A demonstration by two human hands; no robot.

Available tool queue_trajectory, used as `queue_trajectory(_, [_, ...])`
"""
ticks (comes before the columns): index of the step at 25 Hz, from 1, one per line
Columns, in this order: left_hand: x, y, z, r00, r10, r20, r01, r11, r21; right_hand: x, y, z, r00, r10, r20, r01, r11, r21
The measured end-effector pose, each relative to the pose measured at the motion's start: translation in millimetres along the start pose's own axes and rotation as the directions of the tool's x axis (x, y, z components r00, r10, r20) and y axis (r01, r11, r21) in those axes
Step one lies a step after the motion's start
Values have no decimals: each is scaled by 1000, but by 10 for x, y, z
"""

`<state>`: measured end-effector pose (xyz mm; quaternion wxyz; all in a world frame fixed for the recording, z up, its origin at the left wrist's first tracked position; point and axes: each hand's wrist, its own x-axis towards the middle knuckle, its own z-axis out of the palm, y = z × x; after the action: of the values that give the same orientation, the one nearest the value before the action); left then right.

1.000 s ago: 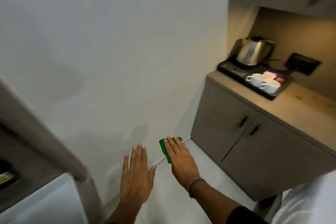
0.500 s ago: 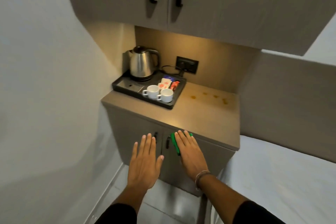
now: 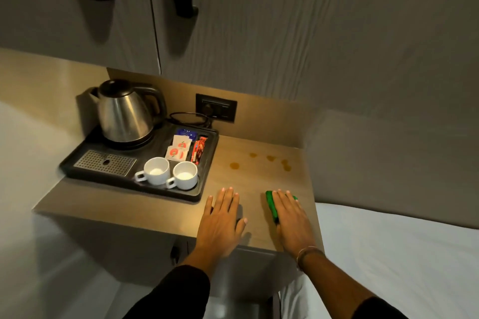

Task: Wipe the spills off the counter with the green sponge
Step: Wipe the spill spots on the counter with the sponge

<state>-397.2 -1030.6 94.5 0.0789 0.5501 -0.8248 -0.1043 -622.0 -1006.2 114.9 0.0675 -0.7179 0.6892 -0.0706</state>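
Note:
Several small brown spills (image 3: pixel 269 158) dot the back right part of the tan counter (image 3: pixel 160 212). The green sponge (image 3: pixel 272 204) sits under my right hand (image 3: pixel 291 217), which lies flat over it near the counter's front right corner, palm down; only the sponge's left edge and a far corner show. My left hand (image 3: pixel 221 223) is flat with fingers apart over the counter's front edge, holding nothing. Both hands are nearer to me than the spills.
A black tray (image 3: pixel 207 163) at the counter's left holds a steel kettle (image 3: pixel 124 114), two white cups (image 3: pixel 168 173) and sachets (image 3: pixel 181 149). A wall socket (image 3: pixel 216 111) is behind. Upper cabinets (image 3: pixel 233 21) hang overhead. A white bed (image 3: pixel 401 254) borders the right side.
The view has swung from the wall to the counter and closed in. Both hands, held flat the whole time, have moved from beside the cabinet doors to over the countertop, the sponge still under the right one.

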Motion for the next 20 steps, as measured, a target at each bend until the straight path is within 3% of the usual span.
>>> queue_trajectory(3, [294, -74, 114, 1000, -6, 28, 6, 1000, -4, 235, 94, 36, 999, 45, 19, -46, 998, 41])
queue_trajectory(7, [350, -96, 293, 999, -27, 42, 28, 1000, -12, 300, 165, 103, 990, -4, 138, 1, 1000, 25])
queue_trajectory(14, [313, -98, 431, 997, -62, -54, 60, 998, -36, 365, 31, 416, 995, 97, -24, -97, 995, 1])
queue_trajectory(20, [324, -145, 544, 993, -45, -110, 38, 997, -65, 369, 670, 374, 996, -93, -7, 93, 995, 34])
